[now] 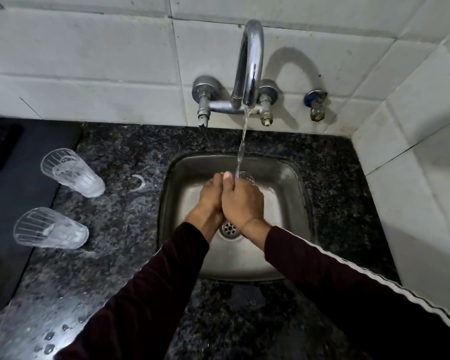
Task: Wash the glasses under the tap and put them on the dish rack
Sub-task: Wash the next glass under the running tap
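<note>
Three glasses are visible. One glass [246,177] is held over the sink [291,178], under the stream from the tap [251,61]; the right hand [242,201] is wrapped around it. The left hand [210,194] presses against the right hand; its grip cannot be determined. Two glasses [72,172] [50,228] stand left of the sink, apparently upright, on the counter [120,203].

Two glasses [73,174] [50,228] crowd the counter [120,203] left of the sink [296,203].
</note>
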